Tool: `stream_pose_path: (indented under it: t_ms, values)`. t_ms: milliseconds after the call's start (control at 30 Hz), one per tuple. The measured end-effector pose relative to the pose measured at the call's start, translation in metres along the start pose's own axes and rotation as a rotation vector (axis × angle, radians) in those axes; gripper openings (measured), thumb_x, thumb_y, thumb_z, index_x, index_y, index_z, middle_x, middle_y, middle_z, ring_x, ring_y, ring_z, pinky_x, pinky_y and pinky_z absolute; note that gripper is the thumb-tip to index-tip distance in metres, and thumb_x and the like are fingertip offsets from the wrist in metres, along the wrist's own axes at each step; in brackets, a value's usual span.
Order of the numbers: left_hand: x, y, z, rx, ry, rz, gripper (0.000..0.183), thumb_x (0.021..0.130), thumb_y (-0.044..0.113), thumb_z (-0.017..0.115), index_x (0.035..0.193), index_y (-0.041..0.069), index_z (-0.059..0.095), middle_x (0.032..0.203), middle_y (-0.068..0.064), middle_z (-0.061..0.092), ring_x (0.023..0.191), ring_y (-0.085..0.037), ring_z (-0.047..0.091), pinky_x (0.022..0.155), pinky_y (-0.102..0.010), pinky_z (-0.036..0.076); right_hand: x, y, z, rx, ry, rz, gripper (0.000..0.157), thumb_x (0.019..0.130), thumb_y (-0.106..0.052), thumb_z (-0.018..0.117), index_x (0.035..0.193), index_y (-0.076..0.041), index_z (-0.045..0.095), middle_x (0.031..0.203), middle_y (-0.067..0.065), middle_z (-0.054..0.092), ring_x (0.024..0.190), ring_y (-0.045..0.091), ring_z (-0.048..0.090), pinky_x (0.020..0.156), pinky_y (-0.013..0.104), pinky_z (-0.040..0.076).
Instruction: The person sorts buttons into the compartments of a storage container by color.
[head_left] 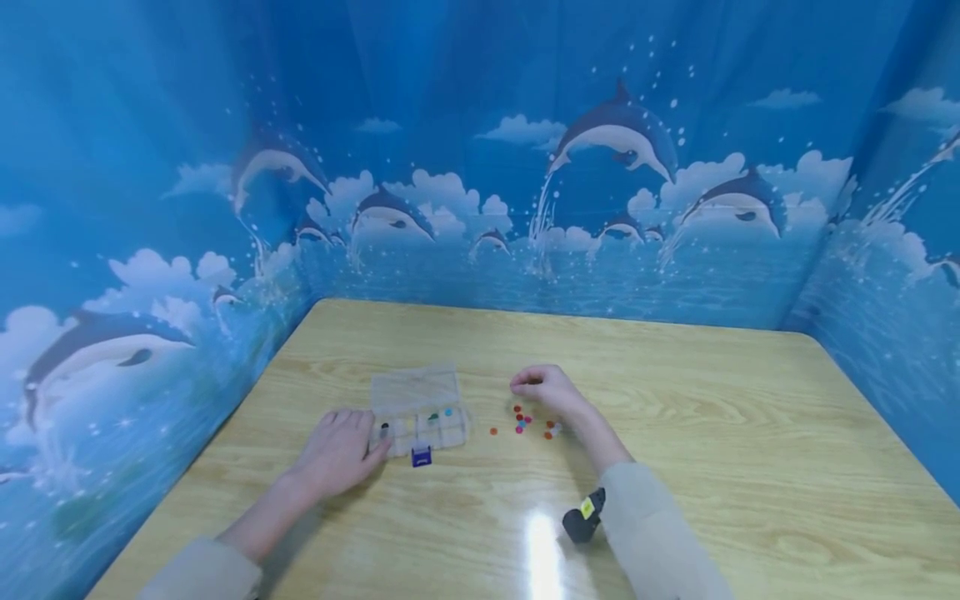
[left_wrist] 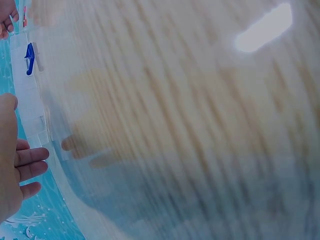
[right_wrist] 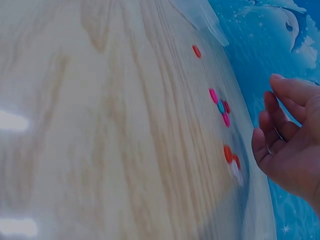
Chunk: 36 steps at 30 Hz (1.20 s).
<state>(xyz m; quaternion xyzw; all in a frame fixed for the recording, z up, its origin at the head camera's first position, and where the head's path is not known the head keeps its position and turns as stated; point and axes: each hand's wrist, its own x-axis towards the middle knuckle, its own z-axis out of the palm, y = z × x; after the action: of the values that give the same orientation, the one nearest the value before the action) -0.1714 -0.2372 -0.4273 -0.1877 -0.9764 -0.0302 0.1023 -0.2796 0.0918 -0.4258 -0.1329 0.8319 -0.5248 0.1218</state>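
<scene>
A clear plastic compartment box [head_left: 429, 432] lies with its transparent lid [head_left: 415, 390] folded back. Black, green and blue small pieces sit in its compartments, and a blue-purple latch [head_left: 422, 456] is at its front. My left hand [head_left: 343, 450] rests at the box's left end, fingers extended and thumb along the near side. To the right, small round pieces [head_left: 519, 418] in red, pink, blue, orange and white lie loose. Just beyond them hovers my right hand [head_left: 551, 390], fingers loosely bent, thumb and index fingertips close together. The right wrist view shows nothing between them.
A single orange piece [head_left: 493, 431] lies between the box and the scattered pieces. The wood-grain table [head_left: 712, 417] is enclosed by blue dolphin-print curtains [head_left: 480, 167]. A black device [head_left: 583, 518] with a yellow label is at the right sleeve [head_left: 660, 533].
</scene>
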Motion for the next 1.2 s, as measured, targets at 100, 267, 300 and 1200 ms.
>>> stream_pose_path:
  t_ms: [100, 267, 300, 1200]
  values:
    - [0.000, 0.000, 0.001, 0.001, -0.004, 0.001, 0.034, 0.091, 0.037, 0.054, 0.090, 0.003, 0.053, 0.090, -0.015, 0.060, 0.094, -0.034, 0.056, 0.088, -0.050, 0.040, -0.002, 0.005, -0.007, -0.039, -0.026, -0.007, 0.019, 0.088, -0.010, 0.062, 0.103, 0.000, 0.066, 0.103, 0.008, 0.062, 0.095, 0.020, 0.055, 0.083, 0.034, 0.046]
    - [0.001, -0.002, 0.002, 0.003, 0.014, 0.010, 0.034, 0.091, 0.036, 0.054, 0.090, 0.003, 0.054, 0.089, -0.015, 0.060, 0.092, -0.034, 0.056, 0.088, -0.050, 0.040, -0.006, 0.012, -0.016, -0.093, -0.091, -0.030, 0.017, 0.088, -0.008, 0.061, 0.101, 0.001, 0.066, 0.100, 0.008, 0.062, 0.092, 0.020, 0.055, 0.081, 0.035, 0.047]
    - [0.001, -0.002, 0.002, 0.002, 0.018, 0.011, 0.034, 0.091, 0.036, 0.055, 0.090, 0.003, 0.054, 0.088, -0.015, 0.060, 0.092, -0.034, 0.056, 0.088, -0.050, 0.040, -0.007, 0.013, -0.017, -0.104, -0.102, -0.033, 0.016, 0.088, -0.008, 0.061, 0.100, 0.001, 0.066, 0.099, 0.008, 0.062, 0.090, 0.019, 0.055, 0.080, 0.034, 0.047]
    - [0.002, -0.002, 0.001, 0.009, -0.001, 0.014, 0.033, 0.091, 0.037, 0.054, 0.089, 0.004, 0.053, 0.088, -0.015, 0.059, 0.093, -0.034, 0.056, 0.090, -0.050, 0.039, -0.011, 0.016, -0.012, -0.227, -0.269, -0.121, 0.011, 0.081, -0.006, 0.069, 0.092, -0.004, 0.070, 0.095, 0.004, 0.059, 0.084, 0.016, 0.051, 0.070, 0.029, 0.044]
